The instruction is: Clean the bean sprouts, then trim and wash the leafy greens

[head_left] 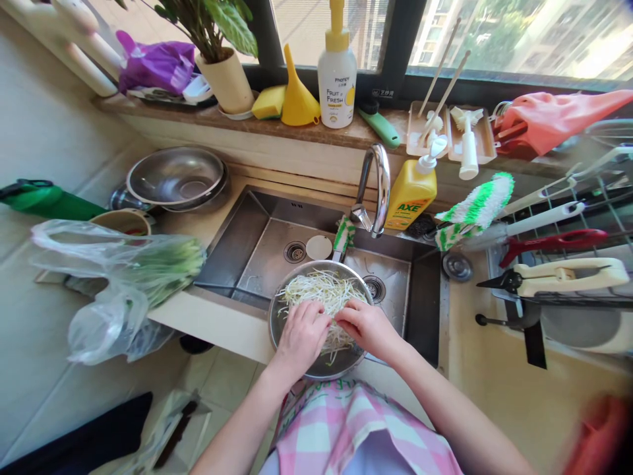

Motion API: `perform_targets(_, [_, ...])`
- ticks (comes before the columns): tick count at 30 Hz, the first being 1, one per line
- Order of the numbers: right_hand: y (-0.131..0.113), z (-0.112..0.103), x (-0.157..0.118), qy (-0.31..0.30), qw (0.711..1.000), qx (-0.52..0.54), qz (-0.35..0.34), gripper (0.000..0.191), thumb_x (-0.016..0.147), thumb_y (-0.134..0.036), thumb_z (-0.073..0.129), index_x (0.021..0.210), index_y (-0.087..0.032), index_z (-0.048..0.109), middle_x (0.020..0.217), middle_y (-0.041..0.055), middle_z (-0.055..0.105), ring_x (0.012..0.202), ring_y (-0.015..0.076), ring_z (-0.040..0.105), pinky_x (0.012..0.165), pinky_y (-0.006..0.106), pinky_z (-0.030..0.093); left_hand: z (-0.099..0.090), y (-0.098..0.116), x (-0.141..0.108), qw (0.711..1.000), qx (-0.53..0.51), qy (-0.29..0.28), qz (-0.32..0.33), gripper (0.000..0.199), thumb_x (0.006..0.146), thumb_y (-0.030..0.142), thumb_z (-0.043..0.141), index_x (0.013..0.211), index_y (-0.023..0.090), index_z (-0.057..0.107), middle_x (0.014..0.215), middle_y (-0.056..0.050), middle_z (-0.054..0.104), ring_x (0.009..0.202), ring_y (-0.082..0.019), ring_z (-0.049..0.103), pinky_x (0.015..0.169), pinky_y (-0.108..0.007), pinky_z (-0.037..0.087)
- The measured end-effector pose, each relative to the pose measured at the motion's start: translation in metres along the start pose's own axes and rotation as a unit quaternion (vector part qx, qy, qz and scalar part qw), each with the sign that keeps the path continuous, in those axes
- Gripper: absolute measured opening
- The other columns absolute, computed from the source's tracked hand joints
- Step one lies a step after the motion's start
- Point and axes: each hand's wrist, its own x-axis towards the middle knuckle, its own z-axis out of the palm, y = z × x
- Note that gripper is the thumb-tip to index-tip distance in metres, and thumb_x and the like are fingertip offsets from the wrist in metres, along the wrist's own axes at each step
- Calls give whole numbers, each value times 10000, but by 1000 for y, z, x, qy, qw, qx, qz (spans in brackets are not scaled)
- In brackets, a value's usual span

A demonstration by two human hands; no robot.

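A round metal bowl [273, 323] full of thin white bean sprouts [321, 288] rests at the front edge of the double sink [257, 264]. Over the left part of the sprouts is my left hand [302, 333], its fingers bent together and thumb toward the middle; what lies between its fingertips is too small to tell. My right hand [368, 328] comes in from the right, fingertips pinched near the left hand's, above the sprouts. Whatever that pinch holds is hidden.
A chrome faucet [380, 188] and a yellow AXE bottle [410, 194] stand behind the sink. Bagged green vegetables [165, 264] and metal pans [175, 177] are on the left counter. A dish rack [593, 218] with utensils is at the right.
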Motion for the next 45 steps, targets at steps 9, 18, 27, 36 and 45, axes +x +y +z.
perform_targets(9, [13, -8, -5, 174, 978, 87, 80, 104, 776, -150, 466, 770, -185, 564, 733, 7, 555, 636, 105, 505, 583, 208, 385, -4, 0, 0, 999, -30, -29, -9, 123, 822, 185, 467, 815, 185, 589, 933, -64, 538, 920, -204, 470, 796, -357, 372])
perform_targets(18, [34, -9, -36, 116, 980, -35, 156, 204, 821, -174, 477, 978, -219, 599, 917, 53, 565, 708, 151, 540, 609, 258, 418, 4, 5, -5, 999, 11, -49, -13, 75, 750, 217, 580, 821, 197, 594, 1041, -81, 537, 1023, -250, 457, 868, -416, 369])
perform_targets(27, [-9, 19, -16, 2, 997, -66, 50, 155, 849, -180, 483, 909, -232, 616, 774, 11, 534, 702, 119, 514, 576, 206, 348, 10, 4, -6, 999, 30, -30, -2, 69, 778, 165, 542, 785, 187, 607, 1015, -69, 562, 995, -238, 476, 863, -408, 388])
perform_targets(36, [-13, 12, -30, -30, 999, 15, -10, 128, 815, -123, 471, 759, -191, 564, 738, 7, 531, 676, 105, 495, 581, 197, 340, 7, 6, -8, 1000, 10, -19, 7, 81, 786, 176, 536, 768, 199, 612, 1012, -62, 558, 990, -218, 471, 852, -392, 393])
perform_targets(45, [20, 4, -46, 177, 966, 128, 140, 118, 812, -184, 450, 776, -185, 563, 716, 24, 556, 637, 122, 514, 582, 235, 424, 0, 7, -13, 999, -19, -47, -11, 93, 747, 167, 589, 826, 209, 615, 1059, -64, 547, 1042, -233, 460, 865, -401, 381])
